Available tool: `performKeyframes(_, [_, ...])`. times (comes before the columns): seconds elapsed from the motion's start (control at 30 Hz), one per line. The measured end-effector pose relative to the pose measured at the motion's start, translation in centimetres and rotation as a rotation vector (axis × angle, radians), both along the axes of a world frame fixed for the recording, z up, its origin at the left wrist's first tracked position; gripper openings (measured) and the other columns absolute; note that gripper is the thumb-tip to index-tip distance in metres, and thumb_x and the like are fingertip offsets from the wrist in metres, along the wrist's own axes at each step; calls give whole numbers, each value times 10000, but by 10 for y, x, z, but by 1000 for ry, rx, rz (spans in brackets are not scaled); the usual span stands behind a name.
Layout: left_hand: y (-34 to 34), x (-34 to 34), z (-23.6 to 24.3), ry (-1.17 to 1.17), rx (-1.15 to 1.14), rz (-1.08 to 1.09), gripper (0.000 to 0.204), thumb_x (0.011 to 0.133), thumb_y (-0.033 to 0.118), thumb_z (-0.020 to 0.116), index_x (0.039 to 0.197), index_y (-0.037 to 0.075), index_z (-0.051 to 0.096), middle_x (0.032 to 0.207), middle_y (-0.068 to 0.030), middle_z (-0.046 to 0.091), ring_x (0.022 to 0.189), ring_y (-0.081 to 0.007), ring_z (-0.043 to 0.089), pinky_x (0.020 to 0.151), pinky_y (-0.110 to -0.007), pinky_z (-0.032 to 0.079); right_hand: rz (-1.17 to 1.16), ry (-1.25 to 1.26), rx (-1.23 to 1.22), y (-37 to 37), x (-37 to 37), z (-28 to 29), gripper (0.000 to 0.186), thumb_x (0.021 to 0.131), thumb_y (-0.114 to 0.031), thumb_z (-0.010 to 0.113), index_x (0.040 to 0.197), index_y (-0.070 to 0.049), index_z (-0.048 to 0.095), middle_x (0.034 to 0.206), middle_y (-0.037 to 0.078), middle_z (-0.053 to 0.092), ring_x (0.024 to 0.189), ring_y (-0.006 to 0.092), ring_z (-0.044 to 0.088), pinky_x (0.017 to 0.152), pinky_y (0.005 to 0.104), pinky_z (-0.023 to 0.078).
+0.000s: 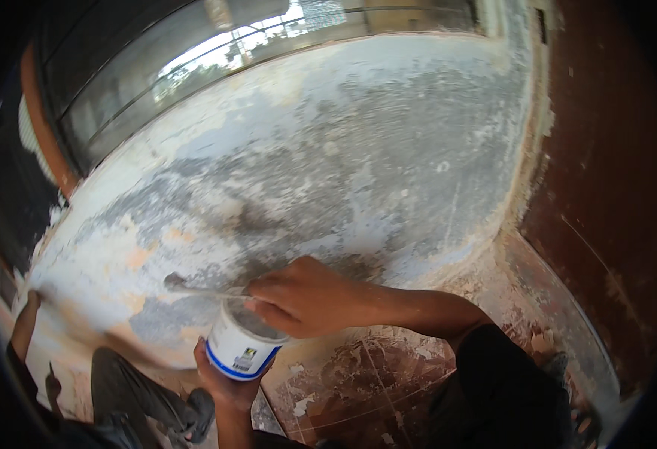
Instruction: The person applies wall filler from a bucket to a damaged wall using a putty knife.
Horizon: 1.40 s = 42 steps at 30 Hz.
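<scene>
- Left hand [229,386] wrapped under and around the base of a white tub [227,338], tilted, in front of the peeling wall [328,172].
- Right hand [306,295] above the tub's mouth, fingers closed on a pale, thin-handled tool [207,291]; rim contact unclear.
- Risk: tub could slip or spill if the low grip loosens or the tilt grows.
- Tool's dark end could drip outside the tub, since it points beyond the rim.
</scene>
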<state>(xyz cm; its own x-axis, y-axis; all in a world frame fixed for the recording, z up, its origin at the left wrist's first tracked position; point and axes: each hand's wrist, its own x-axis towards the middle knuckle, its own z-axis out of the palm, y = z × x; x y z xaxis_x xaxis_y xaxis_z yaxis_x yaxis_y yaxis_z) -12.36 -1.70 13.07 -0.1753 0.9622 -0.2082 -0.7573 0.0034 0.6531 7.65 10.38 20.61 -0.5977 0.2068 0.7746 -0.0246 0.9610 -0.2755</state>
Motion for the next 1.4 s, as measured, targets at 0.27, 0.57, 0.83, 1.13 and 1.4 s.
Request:
performKeyframes(0.27, [5,2,3,31,0,7,687,910,616,254,1369,165,492,1325,-111,562,1162,-355,565,887,-534,458,-14,-105,-45,-4,6,10,207,916,-170,544,788,-10,572,640,158,598,543,357,605,507,449,459])
performKeyframes(0.57, [5,5,7,11,-51,18,682,926,607,220,1378,172,488,1335,-108,554,1187,-354,552,907,-545,439,-40,-152,-38,2,4,2,219,922,-160,539,771,-2,556,645,151,593,515,342,586,485,439,438])
performKeyframes(0.83, [3,3,4,27,-20,5,687,929,611,209,1383,173,482,1339,-108,550,1188,-356,550,913,-544,431,-30,-130,-37,2,3,0,195,915,-144,554,777,-5,559,624,143,586,488,328,579,463,426,428])
performKeyframes(1.13, [3,-4,-4,-10,19,14,714,933,612,224,1415,136,450,1377,-130,519,1238,-351,526,968,-546,448,-55,20,-63,5,-2,-3,130,907,-116,574,836,-7,579,627,149,584,483,320,580,451,403,428])
performKeyframes(1.4, [-1,-4,1,-74,83,64,626,934,551,331,1317,110,554,1263,-97,618,1162,-299,591,1003,-494,448,-155,70,-280,12,-2,2,54,902,-17,499,936,25,507,787,190,647,625,340,643,559,412,476])
